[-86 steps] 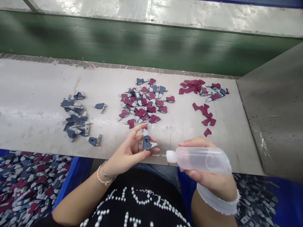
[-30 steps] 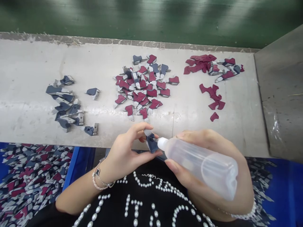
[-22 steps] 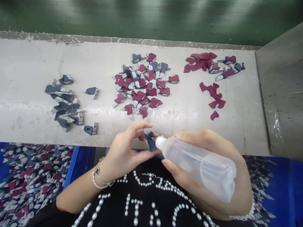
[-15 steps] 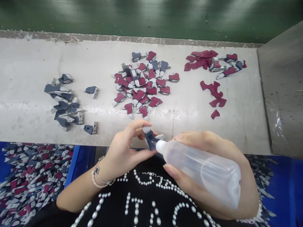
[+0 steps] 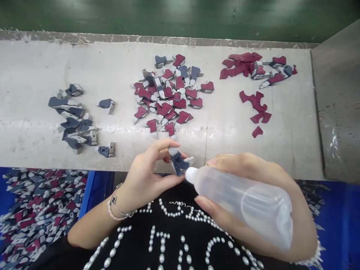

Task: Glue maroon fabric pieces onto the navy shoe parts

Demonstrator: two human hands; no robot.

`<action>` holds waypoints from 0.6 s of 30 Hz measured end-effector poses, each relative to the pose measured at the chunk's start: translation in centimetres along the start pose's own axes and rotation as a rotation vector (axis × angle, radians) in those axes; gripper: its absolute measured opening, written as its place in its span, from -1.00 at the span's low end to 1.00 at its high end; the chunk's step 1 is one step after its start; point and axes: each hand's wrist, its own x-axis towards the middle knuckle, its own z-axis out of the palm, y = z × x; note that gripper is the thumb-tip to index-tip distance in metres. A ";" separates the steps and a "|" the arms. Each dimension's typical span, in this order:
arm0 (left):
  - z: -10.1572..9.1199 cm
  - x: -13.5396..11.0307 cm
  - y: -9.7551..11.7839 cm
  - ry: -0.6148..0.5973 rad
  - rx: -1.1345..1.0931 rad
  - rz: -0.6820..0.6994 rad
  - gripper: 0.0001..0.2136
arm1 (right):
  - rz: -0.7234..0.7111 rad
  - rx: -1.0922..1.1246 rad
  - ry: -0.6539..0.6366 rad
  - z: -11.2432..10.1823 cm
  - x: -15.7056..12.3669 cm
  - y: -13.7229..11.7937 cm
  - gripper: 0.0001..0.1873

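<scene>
My left hand [image 5: 146, 178] pinches a small dark blue and grey shaped piece [image 5: 180, 164] between thumb and fingers, just in front of the pale worktable [image 5: 42, 131]. My right hand [image 5: 253, 210] is wrapped round a clear plastic squeeze bottle [image 5: 242, 204]. The bottle's white nozzle [image 5: 190, 174] touches the lower edge of the held piece. A heap of maroon and grey pieces [image 5: 168, 97] lies on the table straight beyond my hands.
A pile of dark blue pieces [image 5: 74, 120] lies at the table's left. Flat maroon cut-outs [image 5: 250, 86] lie at the right. Blue bins with many mixed pieces sit below the table, one at left [image 5: 33, 210] and one at right [image 5: 332, 210]. A grey panel [image 5: 337, 105] stands at the right.
The bottle swung from level at my right to pointing left at the held piece, its nozzle now against it. The view has tipped further down toward my hands.
</scene>
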 end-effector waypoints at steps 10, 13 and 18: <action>-0.2 0.0 0.1 0.047 0.026 0.008 -0.46 | 0.003 -0.090 -0.067 -0.3 0.1 -0.4 -0.64; -0.3 0.0 0.0 0.058 0.039 0.009 -0.46 | -0.005 -0.098 -0.061 -0.4 0.1 -0.5 -0.65; -0.3 0.0 0.1 0.071 0.047 0.022 -0.46 | 0.002 -0.066 -0.047 -0.2 0.2 -0.5 -0.70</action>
